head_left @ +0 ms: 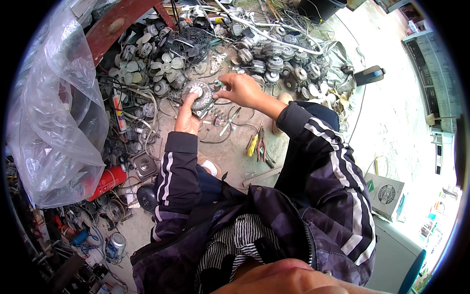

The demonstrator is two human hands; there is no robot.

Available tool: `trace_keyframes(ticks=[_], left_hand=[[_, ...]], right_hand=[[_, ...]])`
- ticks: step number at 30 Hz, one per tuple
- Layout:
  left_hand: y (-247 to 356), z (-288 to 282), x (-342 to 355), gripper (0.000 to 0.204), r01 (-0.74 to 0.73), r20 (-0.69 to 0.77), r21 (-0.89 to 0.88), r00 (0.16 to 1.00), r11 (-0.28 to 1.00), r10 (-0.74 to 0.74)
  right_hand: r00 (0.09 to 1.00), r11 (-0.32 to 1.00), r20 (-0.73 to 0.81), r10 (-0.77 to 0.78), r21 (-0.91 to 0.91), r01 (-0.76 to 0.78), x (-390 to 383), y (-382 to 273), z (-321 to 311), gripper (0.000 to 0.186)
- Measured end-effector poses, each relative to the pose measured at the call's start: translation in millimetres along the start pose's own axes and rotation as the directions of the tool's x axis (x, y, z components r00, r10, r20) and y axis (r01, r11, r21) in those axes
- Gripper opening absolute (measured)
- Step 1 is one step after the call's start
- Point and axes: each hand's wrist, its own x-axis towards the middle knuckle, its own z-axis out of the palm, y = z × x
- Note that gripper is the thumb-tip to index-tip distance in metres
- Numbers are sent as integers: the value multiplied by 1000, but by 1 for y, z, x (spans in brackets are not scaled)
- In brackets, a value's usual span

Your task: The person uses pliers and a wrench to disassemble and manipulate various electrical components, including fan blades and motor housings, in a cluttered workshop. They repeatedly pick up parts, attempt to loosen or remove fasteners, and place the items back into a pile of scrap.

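My left hand (187,115) is closed on a round, ribbed grey electric motor (202,101), its thumb lying over the pale centre. Just right of the motor's rim, my right hand (241,91) has thumb and fingers bent inward around a small greenish-grey piece (218,83) whose kind I cannot make out. On the floor below the motor lies a coil of grey wire (219,114). A screwdriver with a yellow handle (252,145) rests beside red-handled pliers (261,145), between my legs.
Several similar motors (274,62) are heaped beyond my right hand. White fan blades (167,65) and cables crowd the far left. A clear plastic sheet (58,108) hangs at left above a red cylinder (108,182). A cardboard box (384,193) stands at right.
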Motion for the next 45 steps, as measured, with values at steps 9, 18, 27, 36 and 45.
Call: trace_keyframes(ticks=[9,18,27,36,45], left_hand=[[2,3,-3,43,-1,-6,-6,1000,1000,1],[4,-2,0,41,50,-3,-70,999,996,-50],[3,1,-1,41,39,-10,-61,999,997,-40],[2,2,-1,43,32,24,1,999,1000,-32],[4,1,-1,42,59,-13,-11,998,998,-59]], right_hand=[[1000,1000,-19,17,13,-17,0,-2,-1,34],[1000,1000,-12,-11,15,11,1,-4,-2,36],[1000,1000,7,-10,-4,10,2,-2,-3,40],[998,998,-28,-63,22,63,1,2,-1,32],[1000,997,12,-9,73,9,1,-1,-3,31]])
